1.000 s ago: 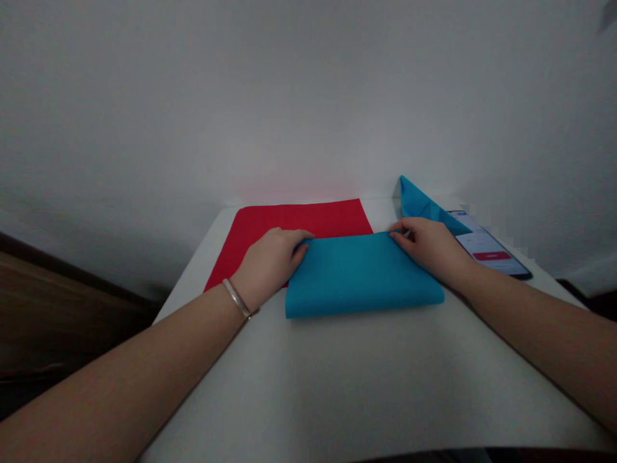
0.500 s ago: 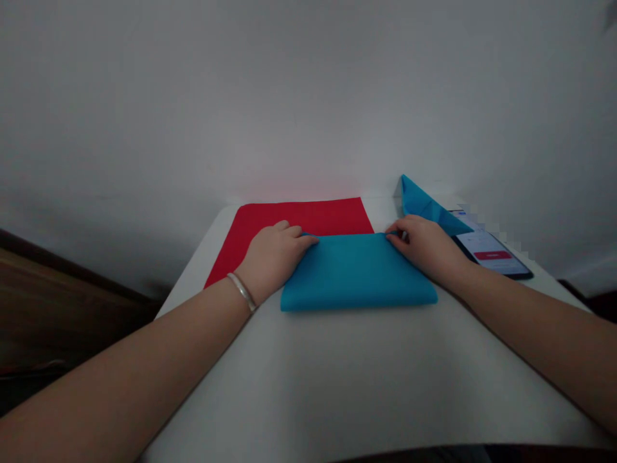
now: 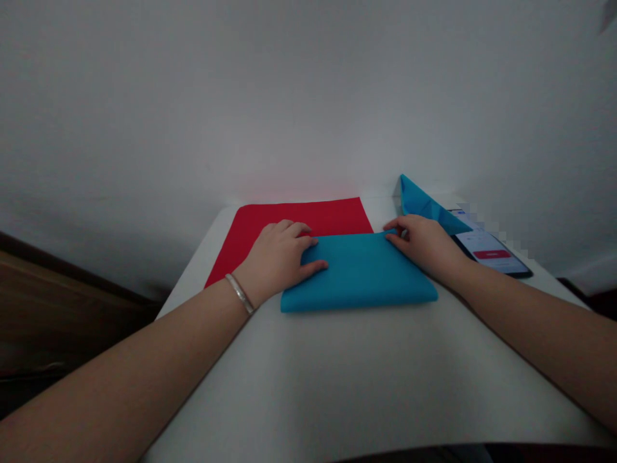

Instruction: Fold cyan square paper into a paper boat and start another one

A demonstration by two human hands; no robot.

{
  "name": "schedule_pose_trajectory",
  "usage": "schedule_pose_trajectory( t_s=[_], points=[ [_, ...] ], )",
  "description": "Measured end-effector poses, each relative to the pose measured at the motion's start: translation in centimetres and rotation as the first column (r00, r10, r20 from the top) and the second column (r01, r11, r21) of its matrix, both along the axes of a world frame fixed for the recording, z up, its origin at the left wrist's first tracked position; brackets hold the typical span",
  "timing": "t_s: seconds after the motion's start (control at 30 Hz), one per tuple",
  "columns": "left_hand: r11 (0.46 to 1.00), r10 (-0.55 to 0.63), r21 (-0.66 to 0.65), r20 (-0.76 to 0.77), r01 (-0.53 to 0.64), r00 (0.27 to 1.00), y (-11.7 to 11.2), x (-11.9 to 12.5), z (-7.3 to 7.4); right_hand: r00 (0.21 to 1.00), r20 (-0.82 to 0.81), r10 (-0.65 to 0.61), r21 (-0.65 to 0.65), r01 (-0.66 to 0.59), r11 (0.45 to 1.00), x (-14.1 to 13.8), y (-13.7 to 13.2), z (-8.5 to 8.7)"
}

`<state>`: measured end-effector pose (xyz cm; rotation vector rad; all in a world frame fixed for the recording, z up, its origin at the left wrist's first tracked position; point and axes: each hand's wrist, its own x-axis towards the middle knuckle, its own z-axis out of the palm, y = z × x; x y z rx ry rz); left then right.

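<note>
Now left hand (image 3: 279, 257) flattened onto blue sheet (image 3: 366, 273); right hand (image 3: 424, 247) unmoved

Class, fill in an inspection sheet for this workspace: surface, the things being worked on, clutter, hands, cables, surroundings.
Surface: white table, set against the wall.
Things in hand: folded blue sheet, lying flat, rounded fold toward the person.
Clutter: red sheet flat behind the blue one; a folded blue paper shape standing at the back right; a phone with its screen lit.
Hands: left hand flat, fingers spread on the blue sheet's left end, bracelet on the wrist; right hand with fingertips at the far right corner, grip unclear.
Cables: nothing seen.
Surroundings: plain white wall; brown wooden furniture at left.
</note>
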<state>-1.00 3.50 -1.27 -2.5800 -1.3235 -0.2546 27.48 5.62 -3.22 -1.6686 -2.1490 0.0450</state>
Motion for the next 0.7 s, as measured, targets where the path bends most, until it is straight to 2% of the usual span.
schedule_pose_trajectory(
  t_s=[0.17,0.43,0.53,0.63,0.7],
  points=[
    [0.998,-0.014,-0.06,0.049,0.017,0.999,0.1,0.0,-0.3,0.998,-0.056,-0.023,-0.001,0.023,1.0,0.1,0.2,-0.2],
    [0.998,-0.025,-0.062,0.095,0.031,0.995,0.3,-0.1,-0.6,0.997,-0.07,-0.043,-0.027,0.041,0.999,-0.1,0.1,0.1],
    [0.989,-0.128,-0.064,0.106,0.135,0.986,0.7,-0.1,-0.9,0.998,-0.043,-0.035,-0.002,0.035,0.999,-0.1,0.2,0.0],
    [0.945,-0.289,-0.111,0.152,0.307,0.945,1.1,0.0,-1.2,1.0,-0.016,-0.021,0.017,0.021,1.0,-0.2,0.2,0.0],
    [0.918,-0.343,-0.139,0.19,0.371,0.92,1.3,0.1,-1.3,1.0,-0.007,-0.018,0.014,0.018,1.0,-0.2,0.2,0.0]
  ],
)
